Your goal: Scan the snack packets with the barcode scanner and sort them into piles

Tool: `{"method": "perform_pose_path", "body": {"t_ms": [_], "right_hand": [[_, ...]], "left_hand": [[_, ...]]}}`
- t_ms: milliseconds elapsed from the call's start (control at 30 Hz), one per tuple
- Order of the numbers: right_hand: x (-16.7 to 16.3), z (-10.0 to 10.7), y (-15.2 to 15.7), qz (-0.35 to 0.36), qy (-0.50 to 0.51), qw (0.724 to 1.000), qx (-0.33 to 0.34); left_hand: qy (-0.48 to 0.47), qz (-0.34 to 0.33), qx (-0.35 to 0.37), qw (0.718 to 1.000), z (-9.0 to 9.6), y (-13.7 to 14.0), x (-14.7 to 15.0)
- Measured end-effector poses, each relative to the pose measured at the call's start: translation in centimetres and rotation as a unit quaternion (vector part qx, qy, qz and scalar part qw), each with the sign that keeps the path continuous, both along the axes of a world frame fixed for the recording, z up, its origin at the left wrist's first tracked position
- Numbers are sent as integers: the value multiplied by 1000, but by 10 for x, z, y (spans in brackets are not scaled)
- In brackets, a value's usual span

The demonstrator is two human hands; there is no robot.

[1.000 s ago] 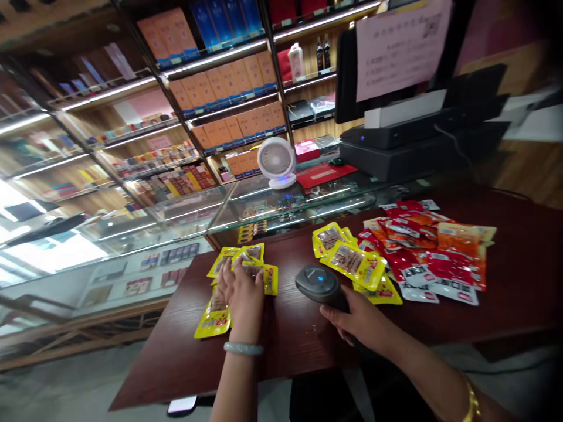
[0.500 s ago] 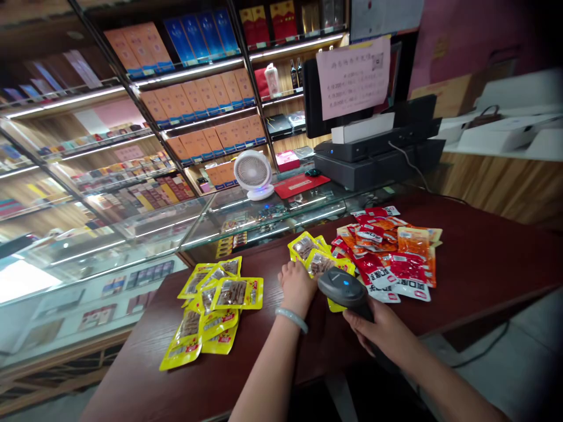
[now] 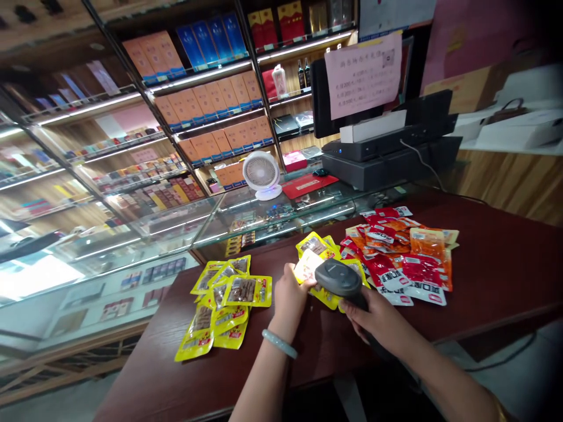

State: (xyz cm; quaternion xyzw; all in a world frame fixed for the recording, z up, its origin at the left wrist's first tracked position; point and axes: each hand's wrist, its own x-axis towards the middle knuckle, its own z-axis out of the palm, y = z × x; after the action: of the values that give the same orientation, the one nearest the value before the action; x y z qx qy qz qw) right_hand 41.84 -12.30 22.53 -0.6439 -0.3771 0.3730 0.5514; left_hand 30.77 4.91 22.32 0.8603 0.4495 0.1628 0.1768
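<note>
My left hand (image 3: 290, 296), with a pale bangle at the wrist, is closed on the edge of a snack packet (image 3: 308, 267) whose whitish face shows. In my right hand (image 3: 373, 313) is a dark grey barcode scanner (image 3: 338, 276), its head pointing left at that packet and partly covering it. Under and behind the scanner lie several yellow snack packets (image 3: 316, 245). A second heap of yellow packets (image 3: 247, 291) lies to the left of my left hand. Red and orange packets (image 3: 396, 252) form a pile beyond my right hand.
The dark red table (image 3: 153, 357) meets a glass display counter (image 3: 211, 234) at the back. On the glass stand a white fan (image 3: 261, 173), a red folder (image 3: 310, 186) and a cash register (image 3: 387, 158) with a paper sign (image 3: 365, 76). Shelves of boxes (image 3: 215, 97) rise behind.
My left hand has lifted a packet off the middle yellow pile and tilted it up by the scanner. The scanner stays in my right hand. The view has shifted slightly.
</note>
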Motion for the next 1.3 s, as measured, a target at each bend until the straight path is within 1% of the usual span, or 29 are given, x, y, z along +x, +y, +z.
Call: {"method": "perform_pose_path", "body": {"t_ms": [133, 200, 267, 333, 367, 467, 533, 600, 700, 733, 767, 800, 867, 900, 933, 1033, 1100, 1200, 1300], "right_hand": [[-12, 5, 8, 21, -14, 1000, -14], [-18, 6, 12, 37, -10, 999, -21], [-23, 7, 15, 56, -10, 998, -21], [-26, 7, 18, 71, -10, 997, -16], [-27, 7, 19, 76, -8, 997, -14], [-27, 8, 21, 81, -7, 997, -15], [-25, 8, 20, 81, -6, 997, -17], [-22, 6, 18, 76, -6, 997, -17], [-16, 1, 15, 67, -3, 998, -13], [-13, -2, 15, 65, -1, 998, -12], [-10, -4, 15, 63, 1, 998, -11], [-8, -6, 16, 58, 4, 998, -13], [-2, -11, 17, 45, 3, 999, -20], [1, -12, 18, 40, 2, 999, -23], [4, -13, 18, 35, 1, 999, -22], [12, -14, 17, 25, 3, 1000, -17], [18, -14, 14, 21, 4, 1000, -21], [26, -13, 10, 11, 6, 999, -31], [32, -15, 11, -3, 15, 999, -32]], "left_hand": [[-18, 24, 4, 1000, 4, 8, -24], [-32, 53, -1, 998, 9, 19, -42], [-26, 94, -1, 995, 16, 35, -63], [0, 145, 7, 989, 24, 53, -87], [11, 166, 30, 986, 28, 62, -98], [81, 235, 58, 967, 34, 85, -125], [121, 254, 61, 958, 33, 92, -133], [133, 267, 88, 951, 32, 92, -132], [109, 274, 185, 938, 30, 81, -111], [98, 262, 207, 938, 29, 76, -99], [88, 239, 213, 943, 28, 70, -84], [80, 207, 205, 953, 27, 65, -68], [67, 112, 171, 977, 22, 56, -31], [56, 73, 156, 983, 20, 53, -12], [49, 54, 138, 988, 16, 52, 6], [59, 42, 78, 994, 8, 55, 49], [73, 40, 52, 995, 5, 62, 66], [67, 42, 41, 996, 0, 71, 77], [24, 51, 62, 997, -4, 75, 76]]}}
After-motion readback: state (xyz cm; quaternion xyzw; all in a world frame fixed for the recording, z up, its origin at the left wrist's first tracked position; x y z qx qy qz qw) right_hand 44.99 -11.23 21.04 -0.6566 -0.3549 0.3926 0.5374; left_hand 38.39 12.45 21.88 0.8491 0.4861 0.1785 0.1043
